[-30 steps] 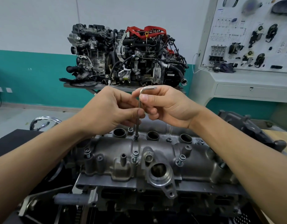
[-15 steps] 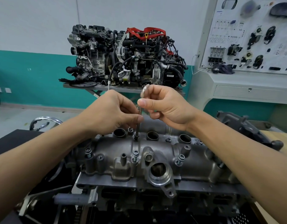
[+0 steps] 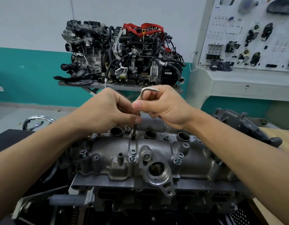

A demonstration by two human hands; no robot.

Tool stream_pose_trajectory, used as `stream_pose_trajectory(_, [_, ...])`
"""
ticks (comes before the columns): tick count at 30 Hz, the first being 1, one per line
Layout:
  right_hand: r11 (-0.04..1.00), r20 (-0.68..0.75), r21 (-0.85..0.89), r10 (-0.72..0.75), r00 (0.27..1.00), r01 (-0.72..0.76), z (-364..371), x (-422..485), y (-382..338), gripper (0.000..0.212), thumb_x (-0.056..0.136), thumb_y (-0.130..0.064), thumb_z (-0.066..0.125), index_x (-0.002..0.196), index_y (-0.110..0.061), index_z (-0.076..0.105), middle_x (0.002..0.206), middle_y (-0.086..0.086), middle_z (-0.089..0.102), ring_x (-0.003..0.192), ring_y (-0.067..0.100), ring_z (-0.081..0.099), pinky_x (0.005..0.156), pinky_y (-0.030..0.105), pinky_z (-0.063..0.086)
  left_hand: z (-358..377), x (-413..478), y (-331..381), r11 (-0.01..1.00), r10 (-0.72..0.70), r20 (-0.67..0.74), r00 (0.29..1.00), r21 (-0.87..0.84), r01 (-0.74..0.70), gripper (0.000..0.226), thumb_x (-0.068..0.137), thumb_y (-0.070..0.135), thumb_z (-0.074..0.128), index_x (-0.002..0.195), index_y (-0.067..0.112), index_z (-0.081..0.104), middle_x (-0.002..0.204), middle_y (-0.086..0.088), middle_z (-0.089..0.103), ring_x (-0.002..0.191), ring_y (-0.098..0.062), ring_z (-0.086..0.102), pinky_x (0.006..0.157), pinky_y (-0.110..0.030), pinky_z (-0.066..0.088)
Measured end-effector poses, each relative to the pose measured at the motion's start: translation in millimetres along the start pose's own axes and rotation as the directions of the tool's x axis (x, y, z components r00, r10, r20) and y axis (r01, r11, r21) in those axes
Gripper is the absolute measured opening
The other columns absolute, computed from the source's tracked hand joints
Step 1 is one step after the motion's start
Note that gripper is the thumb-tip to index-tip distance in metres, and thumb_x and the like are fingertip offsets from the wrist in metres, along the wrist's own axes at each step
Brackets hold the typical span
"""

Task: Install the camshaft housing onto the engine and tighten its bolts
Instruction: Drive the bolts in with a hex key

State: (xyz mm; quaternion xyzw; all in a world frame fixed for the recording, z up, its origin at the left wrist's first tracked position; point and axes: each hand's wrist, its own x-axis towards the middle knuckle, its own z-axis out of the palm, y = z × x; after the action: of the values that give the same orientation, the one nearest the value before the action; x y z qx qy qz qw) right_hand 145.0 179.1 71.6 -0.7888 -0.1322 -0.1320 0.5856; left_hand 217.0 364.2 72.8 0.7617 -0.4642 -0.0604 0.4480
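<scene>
Both grips are clenched on one L-shaped key (image 3: 142, 95). The right grip (image 3: 166, 106) pinches it just under the bend, thumb in front, with the short arm lying across the top of its fingers. The left grip (image 3: 106, 114) pinches the shaft just below that. Straight down from them the key stands upright, its tip in a bolt (image 3: 133, 135) on the far side of the housing (image 3: 158, 145), between two bores (image 3: 150, 133). The housing sits on the engine (image 3: 140, 197) beneath both grips. Nearer the person than the grips, near bolts (image 3: 132, 152) stand proud along the housing's front edge.
</scene>
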Motion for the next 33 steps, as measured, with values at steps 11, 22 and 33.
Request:
stream_pose_trajectory(11, [0.999, 0.037, -0.046, -0.026, 0.999, 0.027, 1.3, -4.0, -4.9, 0.012, 0.087, -0.012, 0.073, 0.08, -0.021, 0.077, 0.07, 0.008, 0.054, 0.057, 0.008, 0.043, 0.05, 0.018, 0.035, 0.6, -0.1, 3.1, 0.998, -0.006, 0.12, 0.993, 0.064, -0.002, 0.007, 0.083, 0.02, 0.079, 0.089, 0.022, 0.081, 0.082, 0.008, 0.078, 0.077, -0.006, 0.071, 0.072, -0.021, 0.054])
stream_pose_trajectory(22, [1.0, 0.09, -0.021, 0.022, 0.996, -0.02, -0.1, -6.1, -3.3, 0.017, 0.097, -0.013, 0.06, 0.101, -0.021, 0.074, 0.063, -0.004, 0.054, 0.055, 0.007, 0.045, 0.048, 0.016, 0.033, -2.0, 0.8, 1.2, 0.994, -0.014, 0.137, 0.99, 0.109, -0.001, 0.017, 0.089, 0.011, 0.073, 0.092, 0.025, 0.082, 0.086, 0.008, 0.079, 0.082, -0.005, 0.071, 0.083, -0.021, 0.055])
stream_pose_trajectory(33, [0.999, 0.068, 0.028, 0.025, 0.997, -0.027, -0.6, -4.2, -1.4, 0.009, 0.088, -0.018, 0.069, 0.094, -0.021, 0.076, 0.064, -0.005, 0.053, 0.058, 0.01, 0.04, 0.047, 0.018, 0.03, -0.1, -0.6, 1.1, 0.994, -0.001, 0.073, 0.997, 0.113, -0.007, 0.009, 0.09, 0.024, 0.073, 0.088, 0.027, 0.082, 0.083, 0.003, 0.079, 0.08, -0.017, 0.072, 0.083, -0.034, 0.056])
